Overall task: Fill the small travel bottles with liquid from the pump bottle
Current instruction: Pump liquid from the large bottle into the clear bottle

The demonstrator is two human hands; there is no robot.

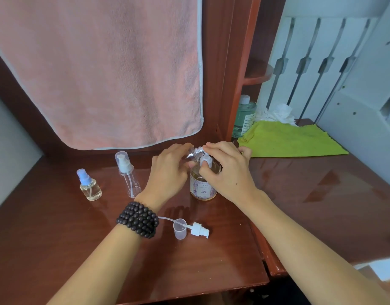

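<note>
Now I hold my left hand curled around a small open travel bottle, tilted so that its threaded mouth comes just under the nozzle of the pump bottle. I judge this tilt is for catching the liquid directly without spilling. My right hand lies on the white pump head; its grip is curled over the head and I think it presses down, and this also keeps the amber bottle steady on the desk.

Below my left wrist, on the desk, lie the removed pump cap with its tube and a clear cover cup, put aside so the mouth stays free. To the left of my left grip stand two more small bottles: an empty pump one and a blue-topped spray bottle that already has liquid in it.
</note>
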